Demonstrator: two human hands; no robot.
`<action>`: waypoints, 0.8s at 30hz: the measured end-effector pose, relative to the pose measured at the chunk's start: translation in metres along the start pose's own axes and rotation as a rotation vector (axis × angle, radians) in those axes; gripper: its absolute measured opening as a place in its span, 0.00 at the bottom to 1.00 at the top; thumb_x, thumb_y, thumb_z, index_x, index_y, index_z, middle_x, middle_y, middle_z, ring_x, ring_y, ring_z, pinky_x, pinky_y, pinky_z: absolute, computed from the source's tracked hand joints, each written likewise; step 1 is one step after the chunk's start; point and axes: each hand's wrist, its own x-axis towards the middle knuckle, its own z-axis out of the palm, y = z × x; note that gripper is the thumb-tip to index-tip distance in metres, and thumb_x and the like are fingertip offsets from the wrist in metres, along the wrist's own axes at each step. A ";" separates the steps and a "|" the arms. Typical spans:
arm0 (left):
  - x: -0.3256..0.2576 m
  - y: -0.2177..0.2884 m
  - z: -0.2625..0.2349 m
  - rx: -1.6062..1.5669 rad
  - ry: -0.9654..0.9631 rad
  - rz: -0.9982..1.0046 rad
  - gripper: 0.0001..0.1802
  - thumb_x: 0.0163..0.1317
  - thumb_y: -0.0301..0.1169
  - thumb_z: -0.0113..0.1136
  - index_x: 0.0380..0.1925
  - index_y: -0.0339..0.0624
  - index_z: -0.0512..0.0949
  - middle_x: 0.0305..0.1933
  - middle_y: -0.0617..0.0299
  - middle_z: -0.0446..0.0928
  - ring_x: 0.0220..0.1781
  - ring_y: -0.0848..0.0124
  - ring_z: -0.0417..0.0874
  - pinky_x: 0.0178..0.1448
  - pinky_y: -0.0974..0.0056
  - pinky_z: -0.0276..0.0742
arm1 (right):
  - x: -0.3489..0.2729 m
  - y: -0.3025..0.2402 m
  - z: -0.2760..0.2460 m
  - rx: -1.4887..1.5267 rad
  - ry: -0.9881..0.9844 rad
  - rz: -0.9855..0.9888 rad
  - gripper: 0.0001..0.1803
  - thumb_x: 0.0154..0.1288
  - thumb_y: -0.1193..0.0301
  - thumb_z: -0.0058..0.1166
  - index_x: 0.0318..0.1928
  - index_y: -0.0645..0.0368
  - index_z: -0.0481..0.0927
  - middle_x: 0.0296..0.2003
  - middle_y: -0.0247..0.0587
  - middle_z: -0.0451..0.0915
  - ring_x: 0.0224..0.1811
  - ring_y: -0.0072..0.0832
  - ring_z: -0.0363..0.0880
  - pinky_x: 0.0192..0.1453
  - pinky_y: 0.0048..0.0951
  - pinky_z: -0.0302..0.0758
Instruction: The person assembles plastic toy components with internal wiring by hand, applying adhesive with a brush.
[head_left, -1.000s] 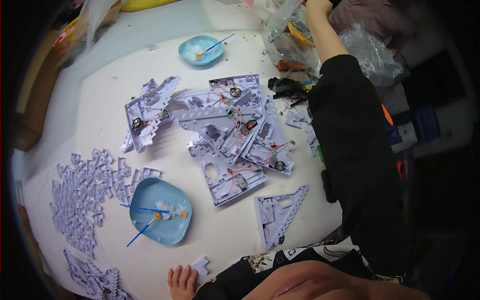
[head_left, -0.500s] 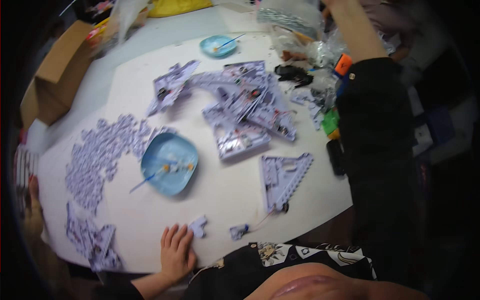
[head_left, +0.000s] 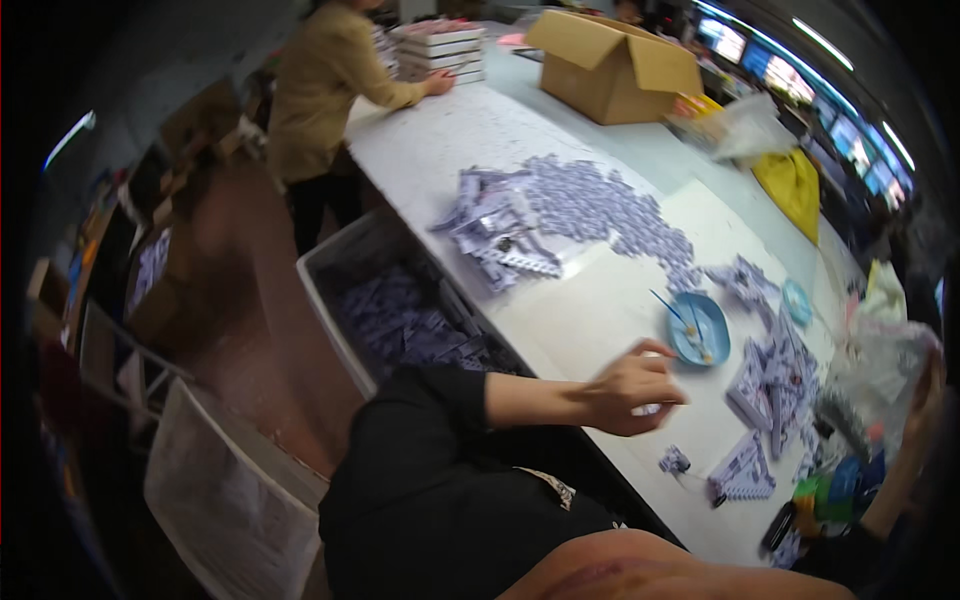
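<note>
My left hand is over the near edge of the white table, fingers curled together. A small pale plastic piece shows between them. At the far right, my right hand is against a clear plastic bag; its fingers are dim and blurred. Beyond my left hand sits a blue bowl with thin blue-handled sticks in it. Closer to me lie a triangular lilac plastic shell and a small lilac part wired to it. Several lilac shells are heaped past them.
Many small lilac pieces spread beside a pile of shells. A bin of lilac parts stands below the table edge. An open cardboard box and a yellow bag lie farther off. Another person stands at stacked trays.
The view has swung left, bringing the bin, the floor and the other person into sight. My left hand has lifted off the tabletop and its fingers have curled.
</note>
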 end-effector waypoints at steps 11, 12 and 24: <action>0.161 -0.016 0.077 -0.721 -0.088 -0.375 0.56 0.46 0.44 0.74 0.65 0.24 0.52 0.60 0.36 0.67 0.63 0.50 0.68 0.69 0.59 0.61 | 0.040 -0.049 -0.002 1.580 -0.008 0.705 0.14 0.73 0.71 0.44 0.56 0.61 0.70 0.57 0.38 0.72 0.58 0.23 0.70 0.59 0.23 0.65; 0.170 -0.012 0.073 -0.781 -0.253 -0.464 0.54 0.46 0.44 0.75 0.65 0.25 0.55 0.59 0.39 0.69 0.62 0.54 0.71 0.67 0.60 0.64 | 0.034 -0.033 -0.001 1.741 -0.114 0.643 0.17 0.74 0.71 0.42 0.60 0.63 0.67 0.59 0.40 0.71 0.61 0.25 0.69 0.64 0.24 0.63; 0.145 0.010 -0.067 -0.933 0.097 -0.458 0.08 0.66 0.27 0.56 0.31 0.32 0.78 0.26 0.58 0.81 0.27 0.75 0.81 0.34 0.67 0.77 | 0.072 -0.148 0.012 1.858 -0.262 0.741 0.25 0.76 0.62 0.39 0.66 0.61 0.64 0.62 0.40 0.70 0.61 0.28 0.71 0.67 0.26 0.65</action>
